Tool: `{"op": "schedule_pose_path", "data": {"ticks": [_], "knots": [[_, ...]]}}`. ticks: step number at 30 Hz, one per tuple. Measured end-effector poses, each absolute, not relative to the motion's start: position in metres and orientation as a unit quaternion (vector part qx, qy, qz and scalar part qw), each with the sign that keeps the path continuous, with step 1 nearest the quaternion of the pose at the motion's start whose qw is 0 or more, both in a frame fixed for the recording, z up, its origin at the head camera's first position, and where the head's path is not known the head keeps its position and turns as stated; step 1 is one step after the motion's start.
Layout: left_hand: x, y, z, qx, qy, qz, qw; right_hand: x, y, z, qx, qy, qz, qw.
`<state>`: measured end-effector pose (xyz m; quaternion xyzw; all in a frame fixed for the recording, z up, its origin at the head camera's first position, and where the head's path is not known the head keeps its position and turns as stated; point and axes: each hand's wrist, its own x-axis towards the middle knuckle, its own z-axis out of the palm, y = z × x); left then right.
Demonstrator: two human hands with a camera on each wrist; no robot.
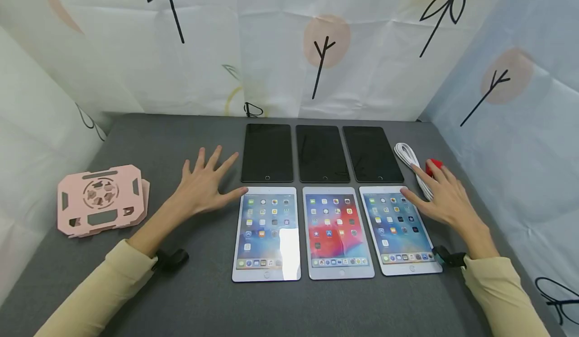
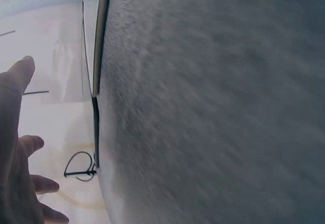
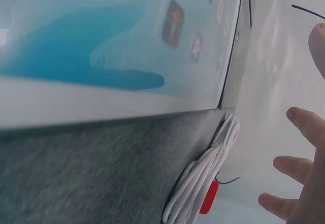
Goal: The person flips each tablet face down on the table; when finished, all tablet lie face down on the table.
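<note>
My left hand is spread over the grey table, its thumb near the top-left corner of a lit white tablet. Nothing is held in it; the left wrist view shows its fingers apart. On the right, my other hand also has its fingers spread, above the edge of another lit white tablet. Beneath its fingertips lie a coiled white cable and a red object, partly hidden. Between the outer tablets sits a third lit one with a red-and-blue screen.
Behind the lit tablets lies a row of dark-screened ones: left, middle and right. Pink plates with cut-outs are stacked at the table's left. Patterned white cloth hangs around the back and sides.
</note>
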<state>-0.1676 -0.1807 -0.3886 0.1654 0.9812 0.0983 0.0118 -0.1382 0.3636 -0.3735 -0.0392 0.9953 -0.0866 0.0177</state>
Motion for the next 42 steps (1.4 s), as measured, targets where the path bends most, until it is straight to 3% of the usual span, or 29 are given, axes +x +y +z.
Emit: {"op": "schedule_pose_path", "data": {"ticks": [27, 42], "knots": [[-0.22, -0.062, -0.386, 0.232, 0.962, 0.144, 0.013, -0.182, 0.34, -0.376, -0.036, 0.986, -0.161, 0.04], [-0.239, 0.012, -0.392, 0.262, 0.954, 0.146, 0.015, -0.2, 0.339, -0.382, -0.049, 0.978, -0.173, 0.103]]}}
